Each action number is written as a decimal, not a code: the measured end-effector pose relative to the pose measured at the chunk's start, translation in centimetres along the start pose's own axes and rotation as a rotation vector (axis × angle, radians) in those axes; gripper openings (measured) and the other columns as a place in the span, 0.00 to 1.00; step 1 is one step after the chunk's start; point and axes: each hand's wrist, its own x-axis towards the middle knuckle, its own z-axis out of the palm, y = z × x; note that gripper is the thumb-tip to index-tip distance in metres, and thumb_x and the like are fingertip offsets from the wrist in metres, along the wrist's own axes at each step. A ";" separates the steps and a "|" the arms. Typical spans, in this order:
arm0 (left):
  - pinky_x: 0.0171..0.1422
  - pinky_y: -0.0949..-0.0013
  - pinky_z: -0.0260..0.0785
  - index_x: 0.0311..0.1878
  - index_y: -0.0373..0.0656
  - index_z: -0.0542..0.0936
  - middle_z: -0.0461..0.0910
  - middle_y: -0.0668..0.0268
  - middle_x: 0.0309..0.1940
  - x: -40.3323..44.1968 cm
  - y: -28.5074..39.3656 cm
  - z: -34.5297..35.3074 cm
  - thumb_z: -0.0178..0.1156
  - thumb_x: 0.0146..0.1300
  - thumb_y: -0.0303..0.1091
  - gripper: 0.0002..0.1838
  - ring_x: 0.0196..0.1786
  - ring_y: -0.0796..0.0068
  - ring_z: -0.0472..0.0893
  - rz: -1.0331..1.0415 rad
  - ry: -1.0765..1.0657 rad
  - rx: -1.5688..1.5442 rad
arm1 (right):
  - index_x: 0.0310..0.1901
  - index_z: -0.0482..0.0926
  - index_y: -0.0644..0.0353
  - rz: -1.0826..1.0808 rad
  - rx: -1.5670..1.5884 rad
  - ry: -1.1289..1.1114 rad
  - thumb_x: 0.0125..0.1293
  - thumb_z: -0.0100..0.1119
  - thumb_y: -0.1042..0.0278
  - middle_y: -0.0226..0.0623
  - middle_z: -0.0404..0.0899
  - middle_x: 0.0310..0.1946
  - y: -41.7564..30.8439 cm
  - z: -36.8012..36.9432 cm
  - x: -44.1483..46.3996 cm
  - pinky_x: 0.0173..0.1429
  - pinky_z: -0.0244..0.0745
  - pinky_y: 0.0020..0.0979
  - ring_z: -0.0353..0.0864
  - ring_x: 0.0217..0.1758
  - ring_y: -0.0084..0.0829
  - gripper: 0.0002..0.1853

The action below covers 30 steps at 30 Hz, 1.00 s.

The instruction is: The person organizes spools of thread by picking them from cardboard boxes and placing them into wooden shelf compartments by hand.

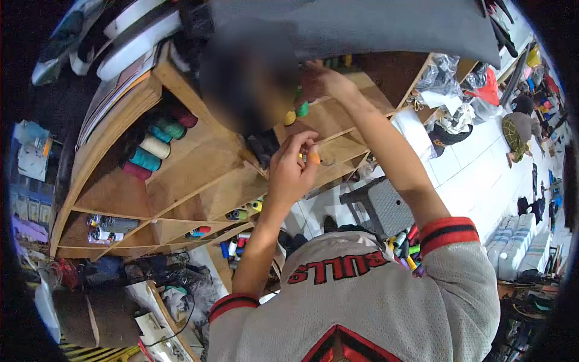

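My left hand (pixel 291 169) is raised in front of the wooden shelf (pixel 223 163), its fingers curled toward the thumb. A small orange-yellow patch shows at its fingertips; I cannot make out what it is. Farther up, my right hand (pixel 322 83) reaches into a shelf compartment, with its fingers partly covered by a dark blurred patch. Just below that hand are a green thread spool (pixel 302 109) and a yellow thread spool (pixel 290 117). Whether the right hand holds anything is hidden.
Several thread cones (pixel 155 146) stand in the left compartment, and smaller spools (pixel 237 215) lie lower down. A grey stool (pixel 386 205) stands on the white tiles. Plastic bags (pixel 443 72) fill the right shelf end. Another person (pixel 520 130) is low on the floor at far right.
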 end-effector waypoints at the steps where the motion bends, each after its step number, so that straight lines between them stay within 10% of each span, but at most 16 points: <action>1: 0.36 0.76 0.69 0.48 0.38 0.75 0.78 0.63 0.33 0.1 0.1 0.9 0.55 0.62 0.27 0.11 0.34 0.79 0.78 -0.016 0.010 -0.008 | 0.68 0.53 0.61 -0.043 0.011 0.044 0.43 0.61 0.28 0.53 0.58 0.65 -0.3 0.2 0.5 0.73 0.45 0.44 0.53 0.71 0.45 0.57; 13: 0.36 0.77 0.69 0.48 0.38 0.74 0.79 0.64 0.36 -3.6 -3.2 4.9 0.53 0.64 0.28 0.10 0.34 0.81 0.77 -0.151 0.093 -0.023 | 0.68 0.53 0.53 -0.095 0.061 0.099 0.39 0.63 0.28 0.50 0.52 0.68 -2.6 -1.5 -1.2 0.65 0.62 0.51 0.52 0.70 0.52 0.58; 30: 0.35 0.73 0.73 0.49 0.36 0.73 0.78 0.58 0.40 -5.2 -4.8 6.9 0.53 0.63 0.26 0.11 0.34 0.74 0.79 -0.265 0.076 -0.109 | 0.58 0.71 0.48 -0.114 0.198 0.611 0.42 0.62 0.38 0.42 0.76 0.49 -2.3 1.4 -1.0 0.49 0.77 0.45 0.74 0.53 0.46 0.39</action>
